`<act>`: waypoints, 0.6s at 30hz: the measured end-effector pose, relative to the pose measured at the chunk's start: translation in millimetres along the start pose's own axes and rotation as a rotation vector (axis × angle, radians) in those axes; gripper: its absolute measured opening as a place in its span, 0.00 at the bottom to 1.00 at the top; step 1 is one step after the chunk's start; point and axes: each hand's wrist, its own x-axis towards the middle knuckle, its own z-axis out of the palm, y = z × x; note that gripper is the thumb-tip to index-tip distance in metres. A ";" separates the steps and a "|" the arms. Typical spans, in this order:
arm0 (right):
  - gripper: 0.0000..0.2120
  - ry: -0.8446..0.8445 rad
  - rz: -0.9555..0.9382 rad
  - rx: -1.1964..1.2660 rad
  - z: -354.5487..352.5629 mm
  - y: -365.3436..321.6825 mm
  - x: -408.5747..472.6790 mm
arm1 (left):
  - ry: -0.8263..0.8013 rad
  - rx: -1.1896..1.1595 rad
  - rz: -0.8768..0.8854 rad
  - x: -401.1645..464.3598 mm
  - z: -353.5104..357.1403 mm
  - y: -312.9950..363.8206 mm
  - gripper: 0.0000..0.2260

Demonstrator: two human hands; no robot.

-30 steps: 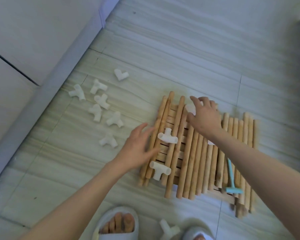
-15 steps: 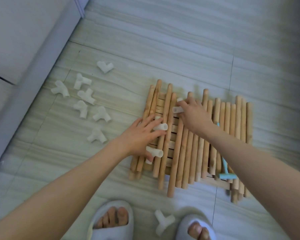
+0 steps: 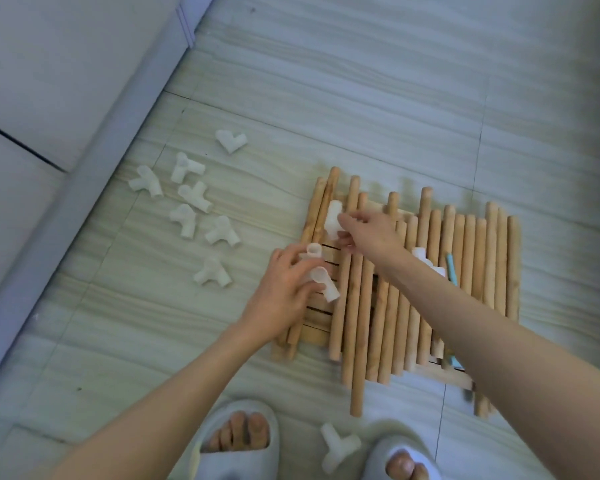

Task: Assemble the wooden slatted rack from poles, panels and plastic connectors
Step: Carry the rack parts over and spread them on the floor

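- Our grip first: our left hand (image 3: 284,289), at centre frame, curls its fingers round two white connectors (image 3: 321,278) at the left edge of the wood pile; our right hand (image 3: 368,232), just above and to the right, pinches another white connector (image 3: 333,220) over the upper left of the pile.
- We see the pale striped tile floor (image 3: 361,98) filling most of the frame, with a white wall and skirting (image 3: 49,98) in the upper left.
- We find the wooden poles (image 3: 413,289) lying side by side, right of centre, on top of a slatted panel (image 3: 317,318) that shows at their lower left.
- We count six loose connectors (image 3: 187,206) scattered on the floor at centre left.
- We note our grey slippers (image 3: 236,441) at the bottom edge, with one connector (image 3: 336,446) between them.
- We spot one more connector (image 3: 426,263) and a light blue tool (image 3: 451,268) on the poles, partly behind our right forearm.
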 end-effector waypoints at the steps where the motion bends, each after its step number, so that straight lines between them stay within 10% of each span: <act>1: 0.11 -0.056 0.084 0.131 8.6 -2.9 -1.8 | 0.104 -0.113 -0.155 -1.8 -6.9 -2.1 0.10; 7: 0.09 -0.164 0.094 0.184 65.0 -17.7 -4.4 | 0.475 -0.528 -0.824 -6.0 -65.6 -42.1 0.08; 18: 0.23 -0.352 0.057 0.218 88.7 -40.1 -12.4 | 0.460 -0.465 -0.815 45.3 -110.8 -60.8 0.24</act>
